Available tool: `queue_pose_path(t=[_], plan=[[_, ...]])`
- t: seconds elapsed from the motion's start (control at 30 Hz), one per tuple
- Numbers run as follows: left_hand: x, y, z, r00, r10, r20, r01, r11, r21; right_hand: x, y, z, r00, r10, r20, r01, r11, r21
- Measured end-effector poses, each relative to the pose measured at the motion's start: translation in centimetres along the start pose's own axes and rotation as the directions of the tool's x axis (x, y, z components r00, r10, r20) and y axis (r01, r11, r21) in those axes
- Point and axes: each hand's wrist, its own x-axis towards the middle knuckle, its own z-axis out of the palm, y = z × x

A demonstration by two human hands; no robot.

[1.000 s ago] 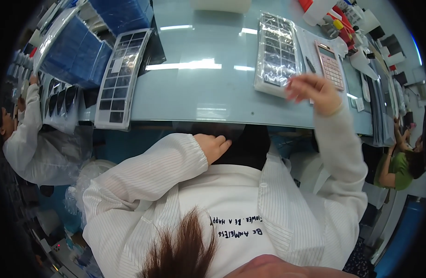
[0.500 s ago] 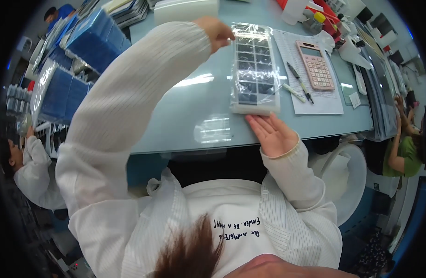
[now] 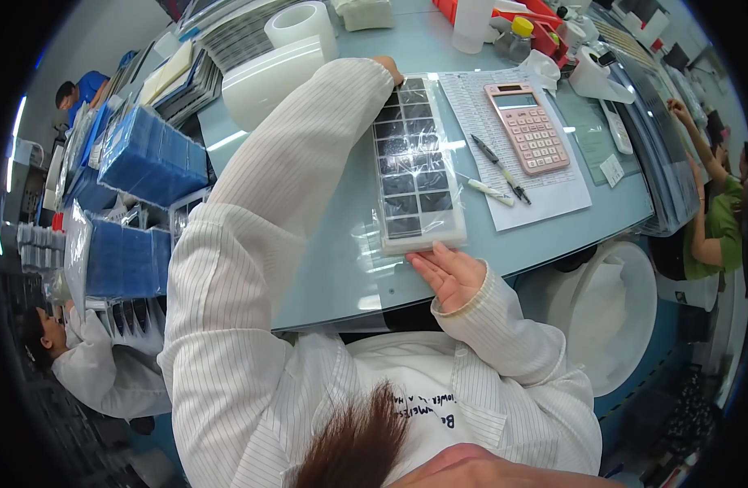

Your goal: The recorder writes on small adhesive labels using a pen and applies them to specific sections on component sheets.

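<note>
A long stack of flat sheets (image 3: 408, 183), wrapped in clear glossy film, lies lengthwise in front of me on the table. Two columns of dark rectangles show through the wrap, with a pale edge around them. My left hand (image 3: 388, 69) is at the far left corner of the stack; its fingers are mostly hidden beyond the sleeve and wrist. At the near end, my right hand (image 3: 449, 276) lies palm up with fingers stretched out, its fingertips against the stack's edge. A pink calculator (image 3: 527, 130) rests on a printed paper (image 3: 545, 203) to the right.
Two pens, one dark (image 3: 497, 167) and one pale (image 3: 489, 192), lie beside the stack. Large film rolls (image 3: 272, 77) stand at the far left, near blue wrapped stacks (image 3: 154, 154). A yellow-capped jar (image 3: 516, 41) and red bins (image 3: 549, 41) are at the back. A white bin (image 3: 614, 317) stands right.
My view has shifted, so the table's things sit further left and lower. My left hand has come in against the far corner of the stack. My right hand stays at the near end.
</note>
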Motion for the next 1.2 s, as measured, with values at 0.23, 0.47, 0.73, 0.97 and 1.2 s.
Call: queue_pose_path(t=[0.23,0.47,0.73,0.97,1.2], plan=[[-1.3,0.7,-1.0,0.947,0.308,0.095,-0.321,0.877,0.357,1.5,0.0,0.4,0.990,0.037,-0.137,-0.036,0.999,0.010],[-5.1,1.0,-3.0,0.953,0.079,-0.294,-0.075,0.997,0.023,0.0,-0.6,-0.6,0.999,-0.030,0.030,0.035,0.976,-0.213],[-23.4,-12.4,-10.4,0.956,-0.255,-0.143,0.207,0.937,-0.281,1.2,-5.1,-1.2,0.956,-0.277,0.094,0.283,0.796,-0.535],[-36.5,-20.2,-0.1,0.931,-0.355,-0.088,0.193,0.683,-0.704,5.9,-4.3,1.3,0.986,0.073,0.148,0.080,0.574,-0.815],[-39.2,-19.3,5.4,0.827,-0.562,-0.007,0.418,0.624,-0.660,8.2,-2.9,1.6,0.995,-0.023,0.092,0.095,0.353,-0.931]])
